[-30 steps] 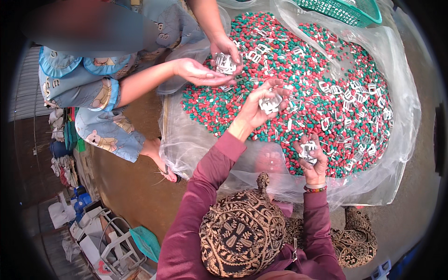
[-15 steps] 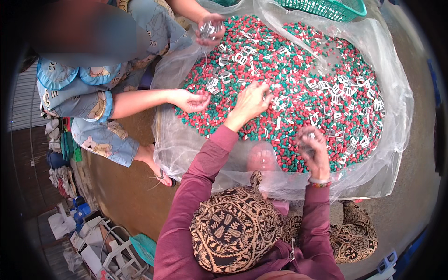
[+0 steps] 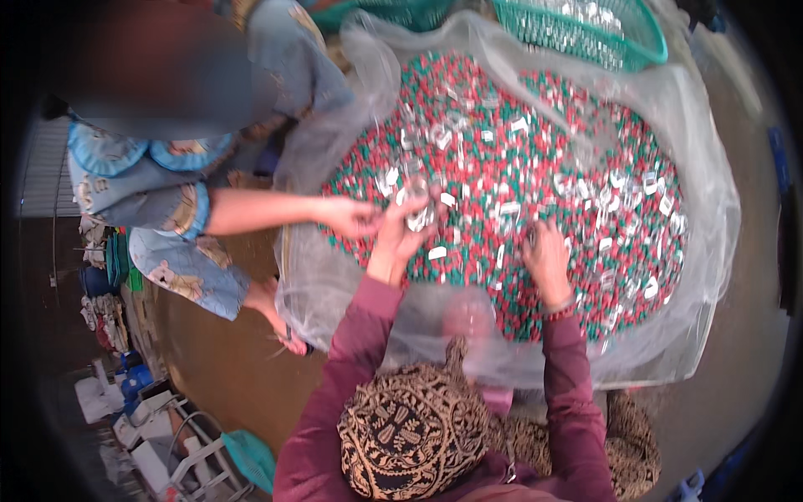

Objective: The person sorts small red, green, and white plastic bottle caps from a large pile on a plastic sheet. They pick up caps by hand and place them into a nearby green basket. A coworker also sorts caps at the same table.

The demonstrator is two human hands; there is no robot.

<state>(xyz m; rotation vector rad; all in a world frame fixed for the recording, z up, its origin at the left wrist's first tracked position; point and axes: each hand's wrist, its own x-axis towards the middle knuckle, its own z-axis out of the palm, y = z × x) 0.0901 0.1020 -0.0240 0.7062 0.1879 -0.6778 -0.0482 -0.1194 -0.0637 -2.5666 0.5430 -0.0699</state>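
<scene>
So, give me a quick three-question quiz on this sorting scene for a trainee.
1. True or false: the basket is blue.
2. The right hand rests on: A the pile, B the basket, C the floor.
3. What lies under the pile?
Key: 1 false, it is green. 2 A. 3 A clear plastic sheet.

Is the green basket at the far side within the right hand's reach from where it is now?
Probably not without leaning: the right hand rests low on the pile of red and green pieces, and the green basket sits beyond the pile's far edge.
</scene>
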